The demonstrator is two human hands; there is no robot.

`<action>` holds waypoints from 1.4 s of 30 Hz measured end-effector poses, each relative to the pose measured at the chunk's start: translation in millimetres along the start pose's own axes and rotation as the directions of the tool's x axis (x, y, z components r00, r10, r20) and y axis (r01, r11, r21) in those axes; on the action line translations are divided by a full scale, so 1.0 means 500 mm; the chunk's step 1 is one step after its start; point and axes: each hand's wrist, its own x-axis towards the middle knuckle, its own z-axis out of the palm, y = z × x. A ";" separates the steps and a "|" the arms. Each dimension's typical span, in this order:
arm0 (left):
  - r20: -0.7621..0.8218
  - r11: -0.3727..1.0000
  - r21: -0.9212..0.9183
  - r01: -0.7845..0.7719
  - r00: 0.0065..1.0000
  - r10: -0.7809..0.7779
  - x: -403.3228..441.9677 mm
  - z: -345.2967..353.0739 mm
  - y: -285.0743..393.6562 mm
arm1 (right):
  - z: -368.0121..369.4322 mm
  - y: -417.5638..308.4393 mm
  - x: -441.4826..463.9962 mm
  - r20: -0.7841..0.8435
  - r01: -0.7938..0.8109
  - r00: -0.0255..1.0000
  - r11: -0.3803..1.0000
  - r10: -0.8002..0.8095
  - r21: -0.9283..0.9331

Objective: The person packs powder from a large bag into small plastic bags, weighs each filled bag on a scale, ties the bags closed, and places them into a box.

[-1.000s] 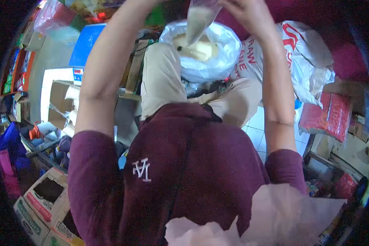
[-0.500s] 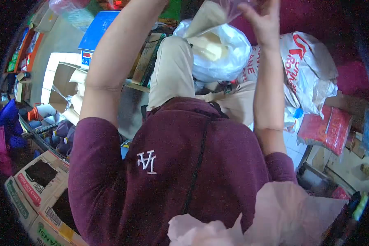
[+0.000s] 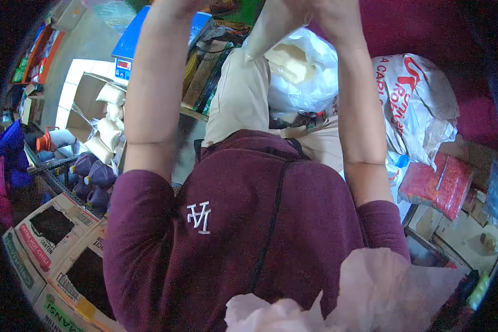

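Note:
A clear plastic bag with pale contents (image 3: 276, 25) hangs at the top of the view, its lower corner over my left knee (image 3: 239, 88). My right hand (image 3: 335, 14) is closed at the bag's upper right side, its fingers partly cut off by the frame edge. My left hand (image 3: 177, 3) reaches the top edge; only its heel and wrist show, and the fingers are out of frame. Below the hands, between my legs, stands an open white plastic sack (image 3: 310, 91) with pale, off-white material (image 3: 292, 63) inside.
A blue scale (image 3: 131, 47) with a red display stands at the upper left. Near it, a cardboard box (image 3: 86, 91) adjoins filled white pouches (image 3: 109, 133). Dark jugs (image 3: 98, 174) and cartons (image 3: 55, 238) lie left. At right are a printed sack (image 3: 412, 99) and a red packet (image 3: 440, 182).
Both forearms have drawn closer together, and my right hand has come in against the bag. The bag has shifted slightly up, and the camera view has turned a little.

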 end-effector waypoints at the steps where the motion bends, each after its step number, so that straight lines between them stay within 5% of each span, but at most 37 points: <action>1: -0.042 0.998 -0.062 -0.030 0.999 0.027 -0.015 -0.026 -0.008 | 0.016 0.000 -0.003 0.000 -0.003 1.000 1.000 0.003 0.000; 3: -0.089 0.991 -0.123 -0.056 0.995 0.045 -0.041 -0.059 -0.041 | 0.052 0.005 -0.028 0.095 -0.237 0.972 0.894 0.217 0.381; 4: -0.012 0.996 -0.087 0.034 0.999 -0.035 -0.049 -0.071 -0.073 | 0.058 0.014 -0.038 0.260 -0.290 0.936 0.940 0.238 0.183; 5: 0.062 0.992 -0.043 0.118 0.991 -0.115 -0.059 -0.078 -0.096 | 0.065 0.015 -0.038 0.265 -0.103 0.961 0.991 0.077 0.087; 7: 0.211 0.979 0.060 0.195 0.956 -0.203 -0.084 -0.077 -0.124 | 0.072 0.004 -0.046 0.317 -0.310 0.924 0.907 0.216 0.286; 8: 0.253 0.934 0.060 0.353 0.899 -0.357 -0.085 -0.074 -0.122 | 0.071 -0.004 -0.041 0.322 -0.313 0.922 0.905 0.216 0.288; 10: 0.310 0.903 -0.001 0.429 0.859 -0.408 -0.084 -0.075 -0.159 | 0.067 -0.017 -0.022 0.319 -0.283 0.926 0.929 0.201 0.237; 13: 0.357 0.923 0.160 0.349 0.852 -0.384 -0.062 -0.061 -0.201 | 0.085 -0.026 -0.016 0.357 -0.256 0.925 0.909 0.132 0.328; 14: 0.298 0.988 0.126 0.083 0.947 -0.118 -0.061 -0.041 -0.210 | 0.086 -0.030 -0.013 0.385 -0.256 0.909 0.942 0.158 0.218; 17: 0.339 0.963 -0.067 0.262 0.914 -0.225 -0.058 -0.020 -0.214 | 0.085 -0.024 -0.017 0.351 -0.255 0.922 0.937 0.161 0.239; 21: 0.477 0.897 -0.066 0.437 0.804 -0.356 -0.058 -0.023 -0.255 | 0.083 -0.018 -0.025 0.361 -0.304 0.912 0.913 0.196 0.271; 23: 0.315 0.959 -0.119 0.257 0.926 -0.209 -0.062 -0.001 -0.250 | 0.082 -0.016 -0.028 0.377 -0.415 0.891 0.793 0.254 0.447; 26: 0.248 0.947 -0.130 0.292 0.935 -0.255 -0.067 0.017 -0.234 | 0.075 -0.006 -0.036 0.430 -0.547 0.829 0.682 0.358 0.486; 29: 0.178 0.932 0.017 0.362 0.916 -0.359 -0.078 0.011 -0.209 | 0.074 0.036 -0.058 0.325 -0.463 0.885 0.717 0.335 0.521; 31: 0.120 0.949 -0.052 0.312 0.945 -0.305 -0.088 0.023 -0.212 | 0.078 0.056 -0.075 0.289 -0.437 0.899 0.724 0.329 0.534; 33: 0.053 0.957 -0.117 0.263 0.964 -0.259 -0.098 0.025 -0.232 | 0.081 0.065 -0.091 0.324 -0.519 0.852 0.587 0.411 0.621; 34: 0.021 0.975 0.211 0.063 0.997 -0.069 -0.096 0.021 -0.246 | 0.084 0.070 -0.097 0.329 -0.526 0.848 0.580 0.415 0.622; 35: 0.054 0.847 0.515 -0.131 0.991 0.121 -0.097 0.017 -0.260 | 0.089 0.076 -0.104 0.325 -0.506 0.858 0.547 0.397 0.667; 37: -0.071 0.880 0.465 -0.096 0.987 0.145 -0.096 0.012 -0.273 | 0.095 0.086 -0.122 0.329 -0.490 0.866 0.505 0.377 0.711; 39: -0.204 0.921 0.388 0.024 0.977 0.060 -0.093 0.001 -0.268 | 0.104 0.102 -0.157 0.285 -0.453 0.891 0.650 0.353 0.610; 40: -0.218 0.916 0.400 -0.007 0.971 0.103 -0.087 -0.004 -0.271 | 0.111 0.105 -0.178 0.330 -0.415 0.893 0.847 0.308 0.332; 42: -0.209 0.891 0.453 -0.010 0.971 0.117 -0.092 0.004 -0.251 | 0.178 0.070 -0.229 0.288 -0.428 0.901 0.765 0.324 0.481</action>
